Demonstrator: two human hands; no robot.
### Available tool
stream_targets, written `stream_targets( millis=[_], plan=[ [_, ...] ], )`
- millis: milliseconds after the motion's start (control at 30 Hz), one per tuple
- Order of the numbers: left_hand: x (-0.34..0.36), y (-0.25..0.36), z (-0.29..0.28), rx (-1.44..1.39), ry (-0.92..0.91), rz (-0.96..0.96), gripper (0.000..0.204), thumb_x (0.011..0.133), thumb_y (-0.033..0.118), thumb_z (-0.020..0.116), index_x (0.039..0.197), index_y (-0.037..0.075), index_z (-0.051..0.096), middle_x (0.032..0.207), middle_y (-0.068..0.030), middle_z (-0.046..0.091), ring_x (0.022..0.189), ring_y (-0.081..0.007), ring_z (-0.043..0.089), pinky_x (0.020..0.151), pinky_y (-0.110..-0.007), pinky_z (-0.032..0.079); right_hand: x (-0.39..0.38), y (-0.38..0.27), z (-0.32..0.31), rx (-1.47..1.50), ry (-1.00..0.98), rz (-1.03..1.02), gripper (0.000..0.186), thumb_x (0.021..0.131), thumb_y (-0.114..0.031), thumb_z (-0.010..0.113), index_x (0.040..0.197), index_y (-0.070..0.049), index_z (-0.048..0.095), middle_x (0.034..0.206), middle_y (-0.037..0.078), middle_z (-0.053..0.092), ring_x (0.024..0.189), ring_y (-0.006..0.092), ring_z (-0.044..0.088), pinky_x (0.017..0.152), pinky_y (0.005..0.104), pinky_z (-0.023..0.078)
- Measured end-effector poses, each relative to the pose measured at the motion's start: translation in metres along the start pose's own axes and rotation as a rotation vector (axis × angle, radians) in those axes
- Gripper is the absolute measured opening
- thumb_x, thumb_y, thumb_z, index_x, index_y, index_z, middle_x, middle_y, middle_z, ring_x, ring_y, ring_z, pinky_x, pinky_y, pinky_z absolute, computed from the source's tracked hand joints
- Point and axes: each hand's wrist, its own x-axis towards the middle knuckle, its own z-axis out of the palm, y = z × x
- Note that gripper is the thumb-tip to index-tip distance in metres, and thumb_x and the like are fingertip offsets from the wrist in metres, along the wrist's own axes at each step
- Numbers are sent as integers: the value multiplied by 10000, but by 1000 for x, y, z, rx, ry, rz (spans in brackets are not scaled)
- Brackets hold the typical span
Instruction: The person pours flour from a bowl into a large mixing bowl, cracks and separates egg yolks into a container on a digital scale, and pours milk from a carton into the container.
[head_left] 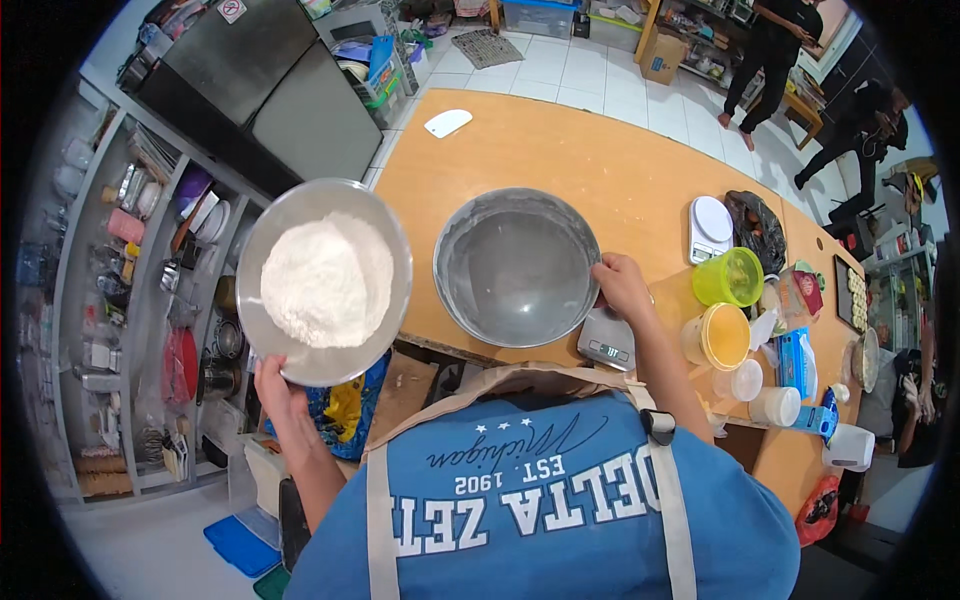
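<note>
My left hand [283, 398] grips the lower rim of a wide steel bowl [335, 366] at the left, beyond the table's edge. A heap of white flour-like powder [328, 280] fills much of it, and the bowl is tilted so its inside faces me. My right hand [622, 285] is closed on the right rim of a round grey metal basin [515, 255]. White dust coats the basin's inner wall; its bottom looks dark grey. Close below that hand a small digital scale [608, 338] lies at the table's near edge, partly covered by the basin.
On the wooden table [640, 180] lie a white scraper [447, 123], a white scale [711, 230], a green tub [728, 276] and a yellow-lidded container [722, 337]. A tray of small pieces [851, 292] sits far right. Shelves [110, 300] line the left; two people stand beyond.
</note>
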Motion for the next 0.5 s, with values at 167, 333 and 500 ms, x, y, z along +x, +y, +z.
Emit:
stream_targets(
  millis=[167, 333, 500],
  plan=[
    [16, 14, 70, 33, -169, 34, 338, 767, -23, 556, 1104, -45, 534, 981, -126, 614, 855, -241, 622, 758, -349, 528, -11, 3, 5, 19, -10, 43, 247, 878, -178, 543, 833, 62, 577, 685, 139, 634, 581, 225, 680, 513, 327, 549],
    [4, 6, 150, 54, -278, 44, 314, 767, -36, 544, 1080, -51, 562, 933, -115, 626, 802, -206, 624, 718, -311, 523, -22, -16, -4, -237, 59, 82, 355, 925, -309, 584, 992, 40, 579, 853, 175, 662, 770, 244, 697, 624, 331, 545],
    [1, -18, 203, -6, -478, 104, 173, 752, -41, 540, 916, -35, 593, 834, -78, 630, 712, -149, 602, 647, -266, 487, -12, -43, -13, -153, 266, -541, 415, 941, -305, 578, 1173, 36, 540, 1072, 205, 643, 1080, 311, 596, 926, 385, 459]
  ],
)
